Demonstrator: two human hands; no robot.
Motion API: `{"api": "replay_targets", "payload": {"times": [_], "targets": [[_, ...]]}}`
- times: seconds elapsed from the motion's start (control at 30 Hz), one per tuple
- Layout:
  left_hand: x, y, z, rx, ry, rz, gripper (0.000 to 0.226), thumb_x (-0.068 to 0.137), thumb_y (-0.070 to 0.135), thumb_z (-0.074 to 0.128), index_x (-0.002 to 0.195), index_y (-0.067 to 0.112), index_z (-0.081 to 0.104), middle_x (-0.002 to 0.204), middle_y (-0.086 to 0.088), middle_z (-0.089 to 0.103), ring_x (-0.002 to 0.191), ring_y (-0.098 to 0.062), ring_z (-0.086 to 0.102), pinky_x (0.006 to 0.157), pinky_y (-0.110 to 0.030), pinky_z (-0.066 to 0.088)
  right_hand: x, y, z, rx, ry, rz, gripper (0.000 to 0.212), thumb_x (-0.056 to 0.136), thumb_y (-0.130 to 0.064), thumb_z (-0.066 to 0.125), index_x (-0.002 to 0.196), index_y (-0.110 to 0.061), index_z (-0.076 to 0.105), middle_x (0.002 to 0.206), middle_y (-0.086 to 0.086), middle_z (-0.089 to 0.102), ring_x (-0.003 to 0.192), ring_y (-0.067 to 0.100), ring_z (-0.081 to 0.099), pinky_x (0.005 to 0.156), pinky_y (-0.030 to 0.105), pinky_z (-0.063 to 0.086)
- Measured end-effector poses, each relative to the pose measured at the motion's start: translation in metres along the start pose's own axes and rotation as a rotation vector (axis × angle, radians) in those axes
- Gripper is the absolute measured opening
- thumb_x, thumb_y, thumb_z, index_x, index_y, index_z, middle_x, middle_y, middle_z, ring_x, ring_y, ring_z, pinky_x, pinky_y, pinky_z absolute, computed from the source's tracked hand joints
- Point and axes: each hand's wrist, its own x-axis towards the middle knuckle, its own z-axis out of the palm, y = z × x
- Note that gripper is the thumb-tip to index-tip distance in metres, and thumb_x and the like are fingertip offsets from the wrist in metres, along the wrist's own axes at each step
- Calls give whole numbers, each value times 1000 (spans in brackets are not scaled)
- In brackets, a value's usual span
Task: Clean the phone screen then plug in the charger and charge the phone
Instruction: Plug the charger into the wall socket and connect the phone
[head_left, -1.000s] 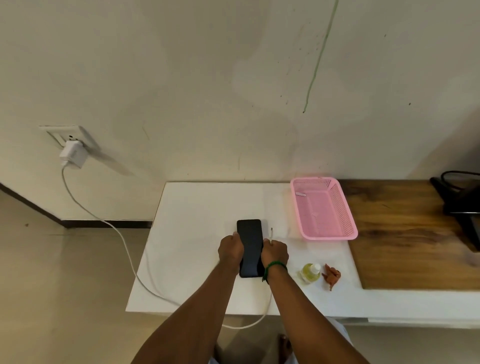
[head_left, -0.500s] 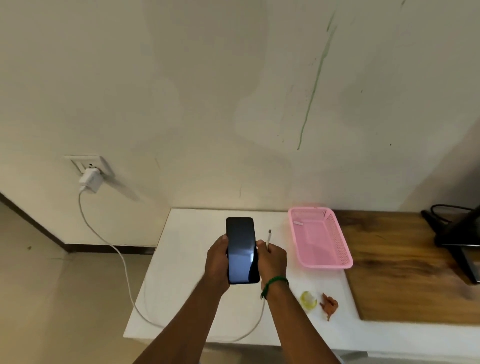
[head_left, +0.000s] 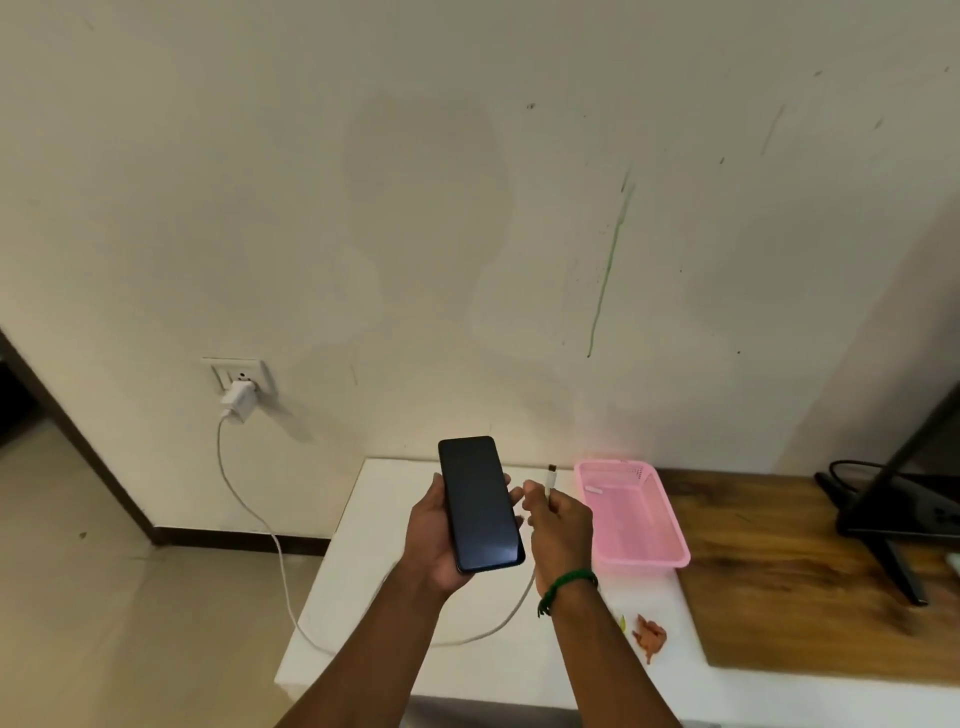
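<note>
Green wristband (head_left: 567, 583): worn on the right wrist, nearest the camera.
Left hand (head_left: 431, 535): palm up, fingers curled round the edges of the phone, which rests in the palm.
Phone (head_left: 478, 506): black, screen dark and facing up, tilted slightly left. It is held in the air above the front of the table, with nothing plugged into it.
Right hand (head_left: 563, 525): just right of the phone and apart from it. Thumb and fingers pinch the charging cable below its plug.
Cable plug (head_left: 551, 472): points up above the right hand's fingers, clear of the phone.
Charging cable (head_left: 218, 447): white. It drops from the right hand, loops across the table front, passes over the left edge and rises to the adapter.
Table (head_left: 358, 551): white top, set against the wall.
Crumpled orange-brown cloth (head_left: 649, 634): lies on the white top near the right forearm. A yellow-green sliver beside it is mostly hidden – type cannot be told.
Pink basket (head_left: 670, 514): plastic mesh, on the table right of the hands – a small white item lies inside.
Wooden top (head_left: 805, 597): adjoins the white top on the right.
Black monitor stand (head_left: 883, 525): on the wooden top, far right.
Floor (head_left: 104, 597): beige, edged by dark skirting.
Charger adapter (head_left: 239, 404): white, seated in the wall socket (head_left: 228, 370), left of the table.
Wall (head_left: 415, 208): off-white, blotchy, with a green vertical streak.
</note>
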Motion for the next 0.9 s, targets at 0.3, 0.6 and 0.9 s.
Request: {"api": "replay_targets", "payload": {"times": [0.3,0.6,0.9], "targets": [[-37,10,19,-25,-34,99,64,99,55,28,118,9,68,116,-17,65,107,-37,63,93,-52,50,-48,-11,-19,81,-28,-57,29,96,-19,49,71,-10,60,60,-1,50,59,15,43,56,30,37],[-46,25,47,-18,-74,169,69,99,58,22,117,10,68,113,-16,67,103,-36,66,87,-50,53,-72,-26,-28,53,33,-259,4,83,-16,68,80,-18,68,60,-7,66,53,6,57,56,26,52],[-47,48,74,-35,-121,242,67,99,57,24,116,10,68,112,-15,67,101,-35,67,88,-48,54,-92,-40,-18,-34,29,-393,25,78,-16,74,68,-37,64,62,-19,67,66,3,65,56,15,52]]}}
